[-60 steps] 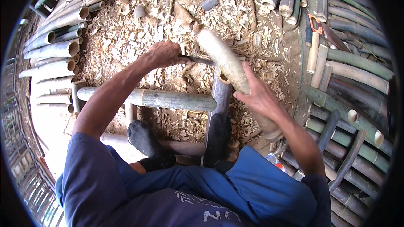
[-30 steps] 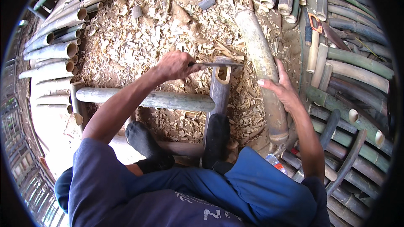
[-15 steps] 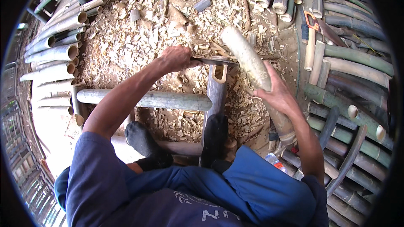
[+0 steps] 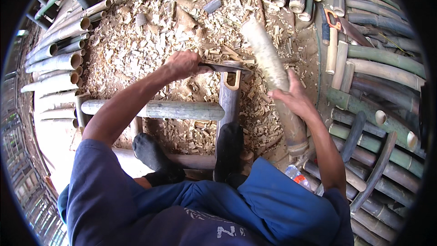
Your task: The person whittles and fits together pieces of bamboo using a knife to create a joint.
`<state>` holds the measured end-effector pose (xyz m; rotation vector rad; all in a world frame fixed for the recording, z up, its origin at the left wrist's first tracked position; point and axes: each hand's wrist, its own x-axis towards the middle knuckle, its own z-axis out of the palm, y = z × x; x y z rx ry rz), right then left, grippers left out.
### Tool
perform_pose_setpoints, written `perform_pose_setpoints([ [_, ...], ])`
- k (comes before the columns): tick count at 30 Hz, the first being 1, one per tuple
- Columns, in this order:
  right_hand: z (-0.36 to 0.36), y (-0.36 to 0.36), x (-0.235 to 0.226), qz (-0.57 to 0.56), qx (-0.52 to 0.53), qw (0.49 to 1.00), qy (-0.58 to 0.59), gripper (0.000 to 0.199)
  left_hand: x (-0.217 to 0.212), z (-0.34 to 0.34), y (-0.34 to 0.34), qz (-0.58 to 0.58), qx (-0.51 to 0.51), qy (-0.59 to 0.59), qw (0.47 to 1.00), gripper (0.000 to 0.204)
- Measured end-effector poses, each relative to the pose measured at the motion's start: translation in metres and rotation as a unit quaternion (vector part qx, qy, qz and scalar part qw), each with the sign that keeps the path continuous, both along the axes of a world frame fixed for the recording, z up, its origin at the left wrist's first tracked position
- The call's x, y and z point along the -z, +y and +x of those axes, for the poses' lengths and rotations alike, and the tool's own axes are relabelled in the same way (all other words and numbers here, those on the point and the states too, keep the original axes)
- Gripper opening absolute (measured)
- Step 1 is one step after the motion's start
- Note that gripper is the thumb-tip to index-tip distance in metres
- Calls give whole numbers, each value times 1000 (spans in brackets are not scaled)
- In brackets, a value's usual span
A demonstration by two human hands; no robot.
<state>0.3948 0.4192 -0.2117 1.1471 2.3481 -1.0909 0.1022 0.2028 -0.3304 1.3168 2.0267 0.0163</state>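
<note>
The thick stick (image 4: 267, 57) is wood and looks rough. The blade (image 4: 225, 68) is dark metal. The bamboo pole with the hole (image 4: 229, 99) looks smooth. The trousers (image 4: 287, 200) are cloth.

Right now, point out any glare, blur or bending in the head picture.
Head view: washed-out glare on the pale ground at far left; the whitish upper end of the thick cylindrical wooden club in the right hand looks soft, probably motion blur; the brown slatted wall curves along the fisheye's black rim.
</note>
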Motion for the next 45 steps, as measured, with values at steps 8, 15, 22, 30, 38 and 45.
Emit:
perform_pose_setpoints([
  [8,13,-1,-21,-244,211,931,171,75,-24,-38,34,-45,52,-157,985,49],
  [15,38,2,-17,-291,272,907,133,51,-35,-5,5,178,173,207,946,55],
  [22,36,-2,-12,-248,223,927,171,60,-7,38,-67,185,2,11,983,28],
  [30,4,-19,-32,32,-118,992,-6,81,-3,52,-63,22,38,62,997,25],
  [38,2,30,28,268,-572,775,31,86,-4,55,-54,44,72,94,992,18],
  [45,-2,28,31,228,-611,720,237,75,-4,51,-54,20,78,68,994,11],
])
